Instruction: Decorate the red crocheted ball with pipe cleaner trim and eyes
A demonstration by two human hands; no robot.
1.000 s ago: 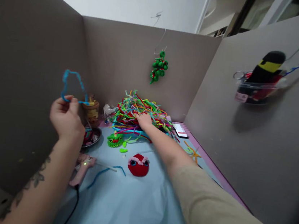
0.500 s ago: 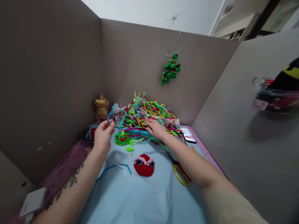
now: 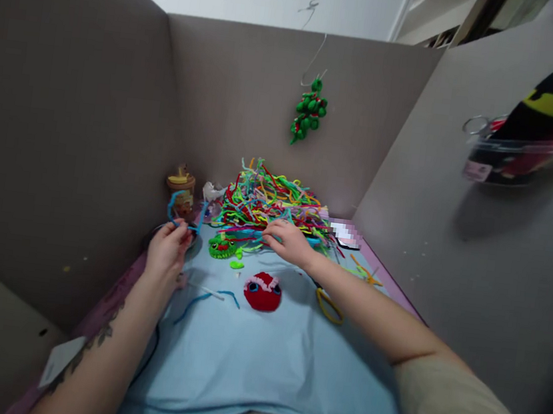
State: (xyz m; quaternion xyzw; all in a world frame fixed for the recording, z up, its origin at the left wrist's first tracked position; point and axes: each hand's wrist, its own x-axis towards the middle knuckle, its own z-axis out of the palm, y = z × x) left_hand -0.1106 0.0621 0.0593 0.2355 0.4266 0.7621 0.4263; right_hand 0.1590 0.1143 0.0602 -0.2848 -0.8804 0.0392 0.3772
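Observation:
My left hand is raised on the left with its fingers pinched on a blue yarn strand, which loops up above the fingertips. My right hand reaches to the front of a heap of multicoloured yarn scraps. Its fingers are curled together at the strands, but what lies between them cannot be made out. Between the arms, a round red knitted piece with blue-rimmed eyes and a pink band lies on the light blue cloth. A green face piece sits just before the heap.
Yellow-handled scissors lie partly under my right forearm. A phone rests at the right. Another blue strand and a thin pale stick are on the cloth. A brown cup stands back left. Grey partitions enclose three sides.
My left hand has moved left, carrying the blue yarn strand away from the heap. My right hand's fingers have curled in at the heap's front. The camera view has shifted slightly.

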